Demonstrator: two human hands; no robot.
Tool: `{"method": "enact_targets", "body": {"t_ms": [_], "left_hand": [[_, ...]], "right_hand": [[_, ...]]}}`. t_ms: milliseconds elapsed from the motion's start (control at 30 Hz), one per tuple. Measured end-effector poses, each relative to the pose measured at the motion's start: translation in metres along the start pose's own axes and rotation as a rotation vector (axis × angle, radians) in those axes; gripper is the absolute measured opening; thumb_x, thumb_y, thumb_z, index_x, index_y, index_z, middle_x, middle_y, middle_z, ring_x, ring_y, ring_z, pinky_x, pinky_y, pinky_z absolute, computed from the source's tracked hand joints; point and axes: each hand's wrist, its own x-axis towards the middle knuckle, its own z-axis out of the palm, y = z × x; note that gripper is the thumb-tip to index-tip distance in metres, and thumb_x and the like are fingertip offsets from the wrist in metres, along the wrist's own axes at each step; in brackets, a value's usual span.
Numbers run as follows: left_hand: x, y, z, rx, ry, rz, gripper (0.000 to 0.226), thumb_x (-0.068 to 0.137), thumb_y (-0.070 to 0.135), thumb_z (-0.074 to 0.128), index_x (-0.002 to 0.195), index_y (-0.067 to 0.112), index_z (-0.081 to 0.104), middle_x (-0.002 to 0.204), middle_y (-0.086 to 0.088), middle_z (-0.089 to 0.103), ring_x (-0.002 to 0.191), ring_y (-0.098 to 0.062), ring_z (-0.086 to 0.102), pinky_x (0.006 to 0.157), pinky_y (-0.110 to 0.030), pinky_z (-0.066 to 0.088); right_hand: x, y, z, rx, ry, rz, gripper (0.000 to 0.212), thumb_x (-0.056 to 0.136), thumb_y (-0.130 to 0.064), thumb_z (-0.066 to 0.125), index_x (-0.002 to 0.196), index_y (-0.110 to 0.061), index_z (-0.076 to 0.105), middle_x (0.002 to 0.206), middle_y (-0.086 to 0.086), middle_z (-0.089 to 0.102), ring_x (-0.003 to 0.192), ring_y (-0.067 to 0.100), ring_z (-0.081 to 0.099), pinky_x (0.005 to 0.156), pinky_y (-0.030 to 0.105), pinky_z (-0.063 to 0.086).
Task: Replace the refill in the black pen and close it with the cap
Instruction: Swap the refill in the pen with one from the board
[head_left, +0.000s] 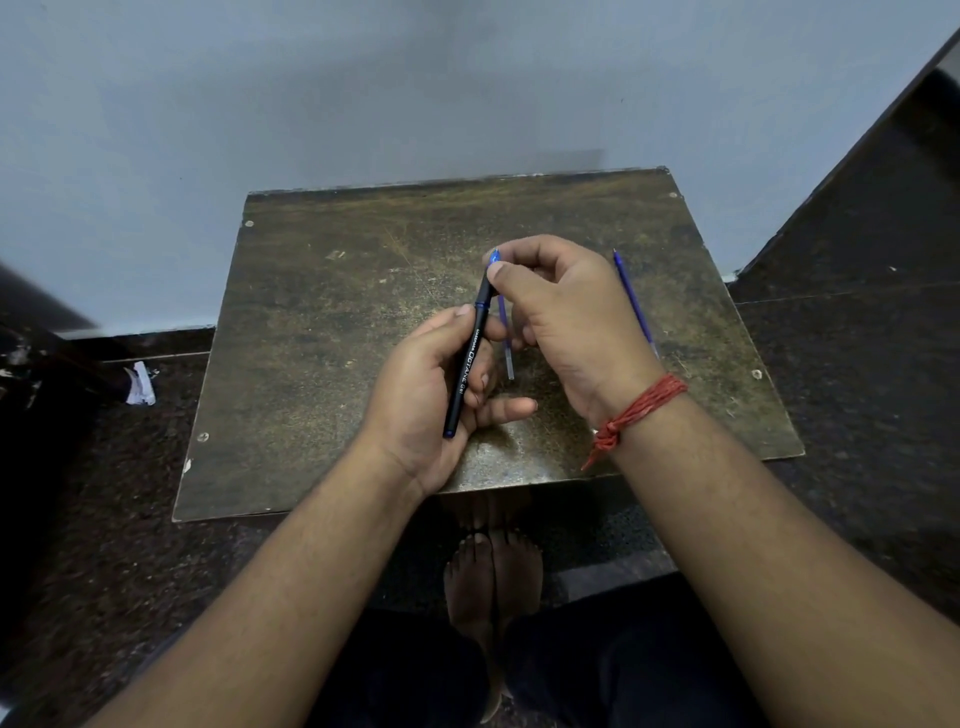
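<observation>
Refills (635, 304) x2, pen (466, 366) x1, both hands.

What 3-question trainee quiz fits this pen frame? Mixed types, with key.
1. True or false: the left hand holds the black pen.
2. How many loose refills are visible? A) none B) one C) two
3. Fill in: the right hand pinches the pen's ___ end.

Key: 1 true. 2 C: one refill on the board right of the hands, another refill between them. 3 far (tip).
</observation>
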Motion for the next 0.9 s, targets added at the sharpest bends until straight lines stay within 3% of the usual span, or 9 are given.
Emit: {"method": "enact_targets", "body": {"t_ms": [100, 167, 300, 367, 500, 600, 667, 800, 900], "left_hand": [[0.000, 0.000, 0.000, 0.000, -0.001, 0.002, 0.029, 0.104, 0.025, 0.039, 0.090, 0.008, 0.058, 0.051, 0.000, 0.037, 0.042, -0.008, 0.034, 0.047, -0.032, 0.054], [0.000, 0.000, 0.000, -0.001, -0.001, 0.003, 0.029, 0.103, 0.025, 0.039, 0.090, 0.008, 0.058, 0.051, 0.000, 0.037, 0.042, -0.007, 0.035, 0.047, -0.032, 0.054], [0.000, -0.001, 0.000, -0.009, -0.002, -0.006, 0.029, 0.103, 0.025, 0.040, 0.090, 0.008, 0.058, 0.052, -0.002, 0.036, 0.043, -0.008, 0.033, 0.047, -0.032, 0.054], [0.000, -0.001, 0.000, -0.009, -0.004, -0.005, 0.029, 0.103, 0.025, 0.039, 0.090, 0.008, 0.058, 0.052, -0.002, 0.035, 0.044, -0.009, 0.031, 0.047, -0.031, 0.054], [0.000, -0.001, 0.001, 0.000, 0.004, -0.004, 0.028, 0.103, 0.024, 0.039, 0.090, 0.007, 0.058, 0.051, -0.001, 0.036, 0.043, -0.008, 0.032, 0.046, -0.031, 0.053], [0.000, -0.001, 0.001, 0.002, 0.006, -0.005, 0.028, 0.103, 0.024, 0.039, 0.090, 0.008, 0.058, 0.051, -0.001, 0.036, 0.043, -0.008, 0.032, 0.047, -0.031, 0.053], [0.000, -0.001, 0.001, -0.002, 0.003, -0.004, 0.028, 0.103, 0.024, 0.039, 0.090, 0.008, 0.058, 0.051, -0.001, 0.036, 0.043, -0.009, 0.032, 0.047, -0.031, 0.053], [0.000, 0.000, 0.001, -0.005, -0.001, -0.005, 0.029, 0.103, 0.024, 0.039, 0.089, 0.008, 0.058, 0.051, -0.001, 0.035, 0.044, -0.009, 0.032, 0.046, -0.031, 0.053], [0.000, 0.000, 0.001, -0.002, -0.003, -0.005, 0.028, 0.103, 0.024, 0.039, 0.090, 0.008, 0.058, 0.051, -0.001, 0.035, 0.044, -0.009, 0.032, 0.047, -0.031, 0.054]], "right_hand": [[-0.001, -0.004, 0.000, 0.076, -0.018, 0.029, 0.016, 0.095, -0.006, 0.057, 0.107, -0.006, 0.067, 0.095, 0.010, 0.077, 0.042, 0.001, 0.048, 0.045, 0.026, 0.040], [-0.001, -0.003, -0.001, 0.074, -0.019, 0.020, 0.014, 0.096, -0.015, 0.060, 0.106, -0.008, 0.066, 0.096, 0.009, 0.077, 0.041, 0.000, 0.048, 0.045, 0.026, 0.039], [0.002, 0.006, -0.002, -0.036, 0.036, -0.028, 0.018, 0.090, -0.031, 0.073, 0.091, -0.014, 0.066, 0.073, -0.004, 0.061, 0.048, 0.000, 0.047, 0.049, 0.019, 0.039], [0.003, 0.007, -0.002, -0.020, 0.036, -0.023, 0.016, 0.088, -0.027, 0.074, 0.088, -0.014, 0.065, 0.068, -0.005, 0.056, 0.046, 0.000, 0.046, 0.047, 0.017, 0.038], [0.002, 0.003, -0.001, 0.041, 0.001, 0.027, 0.003, 0.092, -0.014, 0.067, 0.090, -0.014, 0.069, 0.063, -0.009, 0.065, 0.039, 0.000, 0.046, 0.041, 0.020, 0.035], [0.000, -0.002, -0.001, 0.127, -0.040, 0.082, 0.016, 0.094, -0.008, 0.056, 0.100, -0.009, 0.071, 0.085, 0.002, 0.078, 0.039, 0.006, 0.039, 0.041, 0.023, 0.031], [-0.001, -0.003, -0.002, 0.146, -0.047, 0.097, 0.015, 0.095, -0.013, 0.057, 0.103, -0.007, 0.070, 0.093, 0.006, 0.078, 0.040, 0.009, 0.036, 0.041, 0.024, 0.030], [0.001, 0.004, -0.003, 0.040, 0.000, 0.038, 0.016, 0.090, -0.030, 0.072, 0.087, -0.015, 0.066, 0.072, -0.001, 0.065, 0.041, 0.002, 0.043, 0.043, 0.024, 0.034], [0.002, 0.005, -0.003, 0.039, 0.001, 0.038, 0.016, 0.088, -0.026, 0.074, 0.082, -0.016, 0.064, 0.066, -0.002, 0.058, 0.041, 0.002, 0.042, 0.042, 0.022, 0.034]]}}
